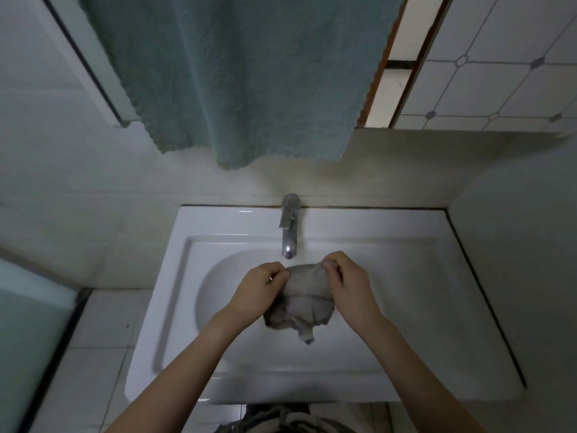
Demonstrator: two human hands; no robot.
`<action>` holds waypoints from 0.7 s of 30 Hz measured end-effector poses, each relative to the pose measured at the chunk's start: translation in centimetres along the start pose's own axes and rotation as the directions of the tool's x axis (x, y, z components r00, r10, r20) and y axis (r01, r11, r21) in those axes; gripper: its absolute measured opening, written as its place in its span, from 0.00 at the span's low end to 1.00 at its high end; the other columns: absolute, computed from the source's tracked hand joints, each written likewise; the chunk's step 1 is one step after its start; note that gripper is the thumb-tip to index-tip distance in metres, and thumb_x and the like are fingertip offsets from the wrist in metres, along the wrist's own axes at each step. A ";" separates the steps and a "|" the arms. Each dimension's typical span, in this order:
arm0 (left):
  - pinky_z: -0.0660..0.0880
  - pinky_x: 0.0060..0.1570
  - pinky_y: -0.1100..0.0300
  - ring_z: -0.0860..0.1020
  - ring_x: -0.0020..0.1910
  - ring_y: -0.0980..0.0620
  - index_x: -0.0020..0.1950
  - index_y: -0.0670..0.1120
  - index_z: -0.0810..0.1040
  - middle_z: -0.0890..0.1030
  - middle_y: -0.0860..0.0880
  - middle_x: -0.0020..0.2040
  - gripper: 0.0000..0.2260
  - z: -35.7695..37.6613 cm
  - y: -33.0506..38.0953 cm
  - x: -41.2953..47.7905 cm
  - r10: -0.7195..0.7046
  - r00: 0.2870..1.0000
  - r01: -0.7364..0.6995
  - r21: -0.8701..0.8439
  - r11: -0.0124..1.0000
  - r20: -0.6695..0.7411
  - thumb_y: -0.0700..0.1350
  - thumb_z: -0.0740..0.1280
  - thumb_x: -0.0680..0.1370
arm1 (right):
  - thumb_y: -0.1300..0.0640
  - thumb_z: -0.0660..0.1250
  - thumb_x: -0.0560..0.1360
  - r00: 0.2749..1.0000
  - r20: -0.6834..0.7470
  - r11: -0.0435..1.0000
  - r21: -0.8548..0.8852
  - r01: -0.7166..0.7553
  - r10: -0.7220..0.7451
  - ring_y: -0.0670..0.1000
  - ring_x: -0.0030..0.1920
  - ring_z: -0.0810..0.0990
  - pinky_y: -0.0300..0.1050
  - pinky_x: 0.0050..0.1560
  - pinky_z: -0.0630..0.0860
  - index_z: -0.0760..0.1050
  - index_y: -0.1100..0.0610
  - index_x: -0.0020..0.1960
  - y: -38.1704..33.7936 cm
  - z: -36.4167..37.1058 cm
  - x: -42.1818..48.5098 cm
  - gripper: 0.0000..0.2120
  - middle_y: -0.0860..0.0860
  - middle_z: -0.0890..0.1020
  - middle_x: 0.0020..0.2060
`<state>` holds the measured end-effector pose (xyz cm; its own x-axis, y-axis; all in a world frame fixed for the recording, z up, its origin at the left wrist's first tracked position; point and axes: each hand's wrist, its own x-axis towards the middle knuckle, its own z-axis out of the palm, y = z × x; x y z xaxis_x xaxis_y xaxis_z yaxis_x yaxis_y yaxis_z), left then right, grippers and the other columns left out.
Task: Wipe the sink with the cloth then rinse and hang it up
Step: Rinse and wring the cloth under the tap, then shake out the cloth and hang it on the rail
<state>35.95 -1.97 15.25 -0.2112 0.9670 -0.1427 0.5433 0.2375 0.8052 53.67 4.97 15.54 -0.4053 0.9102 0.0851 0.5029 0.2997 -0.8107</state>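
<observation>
You held the grey cloth [304, 300] over the white sink [406, 307], your left hand [260, 290] and right hand [349, 284] pinching its top edge just below the faucet [288, 226].

We find no legible text, label, brand or number; the sink [237, 220] and tap [290, 226] carry none.

Towel [243, 73] cut off at top; cloth [301, 303] covers part of sink [406, 226].
</observation>
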 end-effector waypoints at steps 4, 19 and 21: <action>0.69 0.42 0.57 0.75 0.40 0.49 0.37 0.48 0.73 0.76 0.48 0.38 0.13 0.1 -1.2 -1.4 -0.110 0.993 0.109 -0.027 0.994 -0.037 0.45 0.62 0.81 | 0.59 0.59 0.80 0.998 0.065 0.998 0.061 -0.022 0.018 0.42 0.37 0.75 0.35 0.38 0.69 0.72 0.51 0.44 0.0 1.1 -0.5 0.08 0.45 0.76 0.36; 0.74 0.47 0.68 0.80 0.49 0.56 0.49 0.50 0.81 0.82 0.53 0.48 0.06 -2.7 0.3 -5.3 -0.115 0.911 -0.031 -0.343 0.939 -0.396 0.41 0.65 0.80 | 0.60 0.62 0.79 0.978 0.194 0.873 0.487 -0.026 -0.080 0.44 0.38 0.77 0.34 0.39 0.73 0.76 0.53 0.44 -7.1 0.8 -0.2 0.07 0.46 0.79 0.34; 0.75 0.51 0.67 0.80 0.52 0.57 0.52 0.51 0.81 0.82 0.55 0.50 0.07 -3.3 -0.9 -7.2 -0.195 0.880 0.035 -0.352 0.935 -0.432 0.42 0.64 0.81 | 0.59 0.63 0.79 0.961 0.256 0.858 0.512 -0.042 -0.106 0.45 0.38 0.78 0.37 0.40 0.74 0.76 0.54 0.44 -8.3 2.3 -0.9 0.07 0.48 0.79 0.35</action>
<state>34.23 -9.45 17.44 -0.6431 0.7650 -0.0345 0.2145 0.2232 0.9509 48.11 0.97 20.81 -0.6383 0.7696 0.0189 0.0578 0.0724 -0.9957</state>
